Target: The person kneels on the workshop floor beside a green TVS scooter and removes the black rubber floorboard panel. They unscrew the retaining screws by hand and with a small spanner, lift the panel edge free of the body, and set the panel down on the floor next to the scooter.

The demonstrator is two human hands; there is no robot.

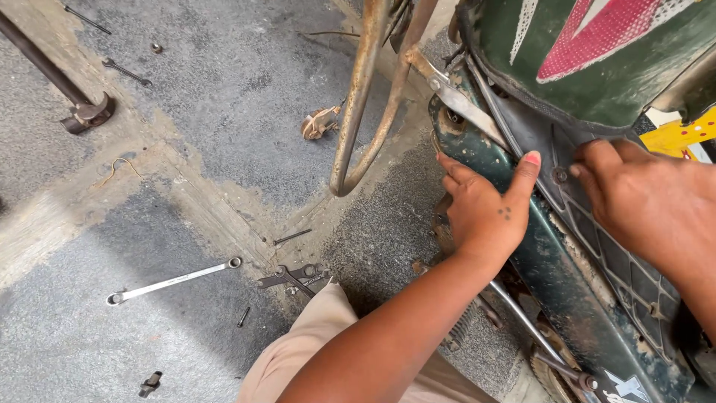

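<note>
The left hand (pixel 485 209) lay flat, thumb raised and fingers spread, while the right hand (pixel 649 201) curled close beside it, fingertips pinched.

1. There is only one view. The camera sits on the person's head.
2. It looks almost straight down at the dark green motorbike panel (pixel 556 276), which fills the right side.
3. It is close: the left hand (pixel 485 209) and the right hand (pixel 649 201) on the panel look big.
4. Left of the panel, the grey concrete floor (pixel 224 82) spreads out, with a silver wrench (pixel 173 282) lying on it.
5. No second view shares this scene.
</note>
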